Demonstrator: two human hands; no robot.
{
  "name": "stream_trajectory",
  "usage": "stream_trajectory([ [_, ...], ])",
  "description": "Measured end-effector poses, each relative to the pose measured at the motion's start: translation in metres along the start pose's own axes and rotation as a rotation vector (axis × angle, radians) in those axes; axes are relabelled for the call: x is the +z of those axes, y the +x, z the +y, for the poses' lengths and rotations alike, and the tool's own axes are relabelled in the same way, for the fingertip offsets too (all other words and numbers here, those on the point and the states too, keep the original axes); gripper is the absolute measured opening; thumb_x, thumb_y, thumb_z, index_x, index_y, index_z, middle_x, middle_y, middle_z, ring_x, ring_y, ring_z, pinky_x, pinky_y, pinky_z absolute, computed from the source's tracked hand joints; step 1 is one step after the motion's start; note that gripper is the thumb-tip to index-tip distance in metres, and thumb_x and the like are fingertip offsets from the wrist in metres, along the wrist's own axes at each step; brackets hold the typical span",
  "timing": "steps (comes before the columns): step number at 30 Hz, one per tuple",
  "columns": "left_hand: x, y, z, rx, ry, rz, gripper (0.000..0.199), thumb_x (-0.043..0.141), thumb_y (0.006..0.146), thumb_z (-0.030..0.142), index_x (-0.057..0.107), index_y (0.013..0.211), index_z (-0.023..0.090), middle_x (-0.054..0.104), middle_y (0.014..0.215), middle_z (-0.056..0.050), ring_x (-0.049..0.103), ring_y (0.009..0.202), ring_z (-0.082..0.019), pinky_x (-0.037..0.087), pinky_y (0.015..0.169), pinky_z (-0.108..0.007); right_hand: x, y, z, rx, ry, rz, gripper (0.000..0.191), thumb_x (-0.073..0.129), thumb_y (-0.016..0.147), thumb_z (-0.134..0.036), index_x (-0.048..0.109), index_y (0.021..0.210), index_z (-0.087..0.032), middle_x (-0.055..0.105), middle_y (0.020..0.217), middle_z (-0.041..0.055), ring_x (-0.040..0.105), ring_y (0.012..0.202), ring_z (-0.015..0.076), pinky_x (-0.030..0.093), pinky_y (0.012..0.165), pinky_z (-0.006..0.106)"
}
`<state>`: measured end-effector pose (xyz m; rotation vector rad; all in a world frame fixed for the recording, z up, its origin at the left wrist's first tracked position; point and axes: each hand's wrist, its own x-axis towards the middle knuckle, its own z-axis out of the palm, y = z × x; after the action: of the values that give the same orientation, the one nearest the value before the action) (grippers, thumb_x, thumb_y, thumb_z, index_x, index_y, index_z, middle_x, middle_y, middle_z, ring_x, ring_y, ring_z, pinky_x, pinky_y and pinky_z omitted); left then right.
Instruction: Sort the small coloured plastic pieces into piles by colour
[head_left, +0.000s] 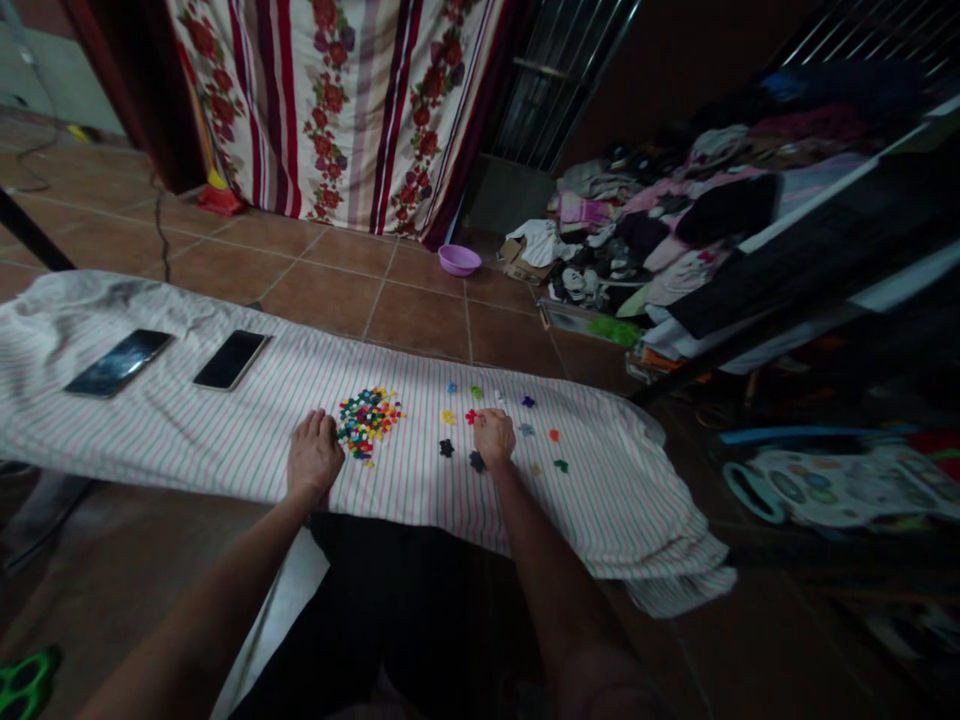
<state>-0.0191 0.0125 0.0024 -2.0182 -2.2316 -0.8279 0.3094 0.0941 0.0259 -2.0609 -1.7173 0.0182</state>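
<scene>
My left hand (pixel 313 455) rests on the striped cloth (pixel 300 365), its fingers curled together at the left edge of a heap of small multicoloured plastic pieces (pixel 367 422). What it holds, if anything, is hidden. My right hand (pixel 495 437) is closed in a pinch among small groups of pieces sorted by colour, with its fingertips at the red group (pixel 470 416). Whatever lies between those fingers is too small to make out. Around it are a yellow group (pixel 448 416), a black group (pixel 446 448), a dark grey group (pixel 476 461), a blue-grey group (pixel 526 429) and a green group (pixel 561 466).
Two phones, one dark (pixel 120 364) and one light-edged (pixel 231 360), lie on the cloth to the left. Beyond the table, a purple basin (pixel 459 261) stands on the tiled floor before a floral curtain (pixel 330 110). Piled clothes (pixel 675 215) fill the right background.
</scene>
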Motion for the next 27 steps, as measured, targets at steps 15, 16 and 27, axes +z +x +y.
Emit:
stream_trajectory([
  [15, -0.002, 0.001, 0.001, -0.008, 0.019, -0.038, 0.035, 0.04, 0.086, 0.016, 0.06, 0.113, 0.01, 0.057, 0.134, -0.02, 0.046, 0.133, -0.032, 0.036, 0.111, -0.047, -0.008, -0.003, -0.024, -0.043, 0.013, -0.027, 0.025, 0.05, 0.089, -0.017, 0.074, 0.096, -0.02, 0.066, 0.108, 0.0091, 0.054, 0.099, 0.0214, 0.04, 0.088, 0.031],
  [16, -0.002, 0.0, 0.001, -0.01, 0.02, -0.038, 0.035, 0.04, 0.086, 0.017, 0.061, 0.113, 0.01, 0.057, 0.134, -0.02, 0.046, 0.133, -0.032, 0.036, 0.111, -0.047, -0.007, -0.004, -0.026, -0.049, 0.016, -0.028, 0.025, 0.05, 0.089, -0.017, 0.074, 0.096, -0.02, 0.066, 0.108, 0.0093, 0.054, 0.099, 0.0214, 0.04, 0.088, 0.031],
  [27, 0.0, -0.001, -0.001, 0.028, 0.064, 0.0, 0.035, 0.042, 0.086, 0.015, 0.06, 0.115, 0.01, 0.058, 0.133, -0.019, 0.048, 0.132, -0.032, 0.037, 0.11, -0.046, 0.002, -0.021, -0.069, -0.21, 0.097, -0.036, 0.024, 0.051, 0.089, -0.015, 0.074, 0.095, -0.021, 0.067, 0.104, 0.0071, 0.056, 0.095, 0.0196, 0.042, 0.088, 0.03],
])
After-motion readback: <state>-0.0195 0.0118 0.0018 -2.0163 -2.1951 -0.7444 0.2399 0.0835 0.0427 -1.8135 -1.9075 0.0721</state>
